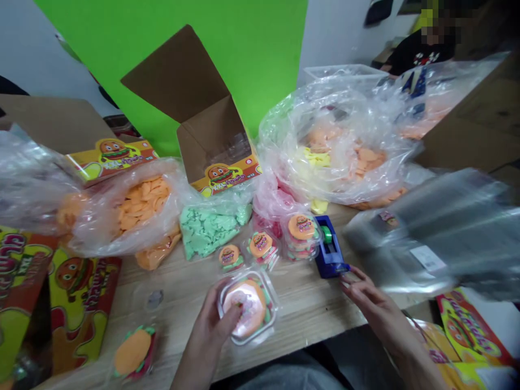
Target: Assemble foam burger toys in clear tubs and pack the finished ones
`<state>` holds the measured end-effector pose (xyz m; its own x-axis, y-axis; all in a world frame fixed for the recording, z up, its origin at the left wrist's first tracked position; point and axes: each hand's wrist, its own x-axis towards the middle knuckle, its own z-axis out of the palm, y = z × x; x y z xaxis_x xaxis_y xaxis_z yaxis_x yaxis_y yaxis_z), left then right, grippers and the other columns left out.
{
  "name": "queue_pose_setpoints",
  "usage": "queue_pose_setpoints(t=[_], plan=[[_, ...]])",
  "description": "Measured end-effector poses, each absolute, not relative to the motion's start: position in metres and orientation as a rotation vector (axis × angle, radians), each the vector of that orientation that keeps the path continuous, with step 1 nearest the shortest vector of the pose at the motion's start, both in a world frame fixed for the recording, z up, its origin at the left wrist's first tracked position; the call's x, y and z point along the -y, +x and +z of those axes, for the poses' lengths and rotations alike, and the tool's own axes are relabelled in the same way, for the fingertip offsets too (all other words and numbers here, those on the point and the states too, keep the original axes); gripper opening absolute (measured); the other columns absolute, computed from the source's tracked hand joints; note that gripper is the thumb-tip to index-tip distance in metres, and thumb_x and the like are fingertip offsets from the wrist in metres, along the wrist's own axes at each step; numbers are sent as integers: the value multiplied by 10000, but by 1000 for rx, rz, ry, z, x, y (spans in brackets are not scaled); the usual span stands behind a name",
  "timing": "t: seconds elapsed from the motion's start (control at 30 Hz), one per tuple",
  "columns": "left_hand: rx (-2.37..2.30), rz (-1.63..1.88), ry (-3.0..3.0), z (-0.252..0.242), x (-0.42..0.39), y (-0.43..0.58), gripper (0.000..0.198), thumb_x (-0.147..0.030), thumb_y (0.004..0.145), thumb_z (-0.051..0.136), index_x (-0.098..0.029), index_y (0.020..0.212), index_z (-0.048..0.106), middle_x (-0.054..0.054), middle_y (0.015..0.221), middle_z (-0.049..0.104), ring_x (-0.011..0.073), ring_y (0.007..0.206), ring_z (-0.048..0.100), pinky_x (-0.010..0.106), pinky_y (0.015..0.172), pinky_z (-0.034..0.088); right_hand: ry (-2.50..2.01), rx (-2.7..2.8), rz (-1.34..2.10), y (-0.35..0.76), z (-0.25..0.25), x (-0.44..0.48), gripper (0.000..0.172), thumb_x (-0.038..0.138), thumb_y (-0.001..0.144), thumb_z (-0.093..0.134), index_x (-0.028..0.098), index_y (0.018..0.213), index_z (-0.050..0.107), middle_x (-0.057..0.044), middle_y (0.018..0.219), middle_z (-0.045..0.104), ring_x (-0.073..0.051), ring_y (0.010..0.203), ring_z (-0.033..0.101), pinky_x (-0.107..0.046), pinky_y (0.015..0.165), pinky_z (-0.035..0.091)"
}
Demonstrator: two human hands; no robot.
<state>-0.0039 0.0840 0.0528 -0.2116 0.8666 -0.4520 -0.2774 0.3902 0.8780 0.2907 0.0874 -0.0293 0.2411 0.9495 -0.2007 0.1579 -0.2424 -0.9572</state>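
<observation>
**Left hand [211, 330] grips a round clear plastic tub of orange burger-shaped candy [266, 319].**
Its fingers [233, 317] curl over the lid; the open right hand [377, 303] holds nothing, just beside a blue tape dispenser [331, 254] (green tape roll [326, 234] inside).

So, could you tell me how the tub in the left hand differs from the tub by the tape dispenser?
The tub in the left hand is gripped, while the tub by the tape dispenser rests on the wooden table. The first shows no burger label; the second has one. Both are clear plastic, holding burger-shaped sweets.
</observation>
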Motion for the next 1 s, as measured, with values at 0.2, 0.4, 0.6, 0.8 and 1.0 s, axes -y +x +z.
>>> queue_pose_setpoints(t=[0.2, 0.4, 0.6, 0.8, 1.0], plan=[[-1425, 1109, 532, 44, -88, -26, 521, -426, 583, 726, -221, 1031, 556, 12, 1038, 638, 204, 1016, 565, 225, 802, 475, -1880, 1179, 887, 291, -60, -102, 295, 463, 670, 574, 178, 600, 608, -93, 763, 586, -280, 822, 535, -392, 777, 392], [-1345, 1169, 433, 45, -80, -18, 488, -402, 616, 706, -235, 1050, 561, 27, 1103, 622, 232, 1045, 556, 267, 802, 494, -1910, 1262, 984, 285, -38, -93, 254, 392, 691, 540, 189, 541, 529, -28, 557, 521, -200, 593, 496, -312, 592, 400], [-1266, 1230, 389, 45, -78, -10, 399, -365, 719, 630, -200, 1070, 532, 51, 1088, 612, 195, 995, 565, 252, 739, 486, -1494, 1372, 1401, 236, 45, -54, 250, 368, 829, 472, 194, 661, 533, 16, 601, 503, -123, 562, 486, -232, 555, 397], [-1188, 1352, 452, 62, -82, 2, 385, -368, 730, 627, -217, 1065, 512, 40, 1075, 606, 192, 968, 575, 240, 726, 480, -1009, 1522, 1360, 160, 84, -64, 233, 350, 785, 553, 195, 616, 510, 24, 553, 484, -107, 521, 465, -207, 493, 362], [-1249, 1482, 486, 72, -78, 6, 406, -340, 692, 675, -248, 1045, 495, -2, 1011, 619, 165, 938, 576, 252, 788, 469, -1382, 1512, 1186, 130, 65, -76, 296, 276, 792, 492, 203, 544, 349, 57, 502, 342, -88, 475, 347, -207, 461, 301]])
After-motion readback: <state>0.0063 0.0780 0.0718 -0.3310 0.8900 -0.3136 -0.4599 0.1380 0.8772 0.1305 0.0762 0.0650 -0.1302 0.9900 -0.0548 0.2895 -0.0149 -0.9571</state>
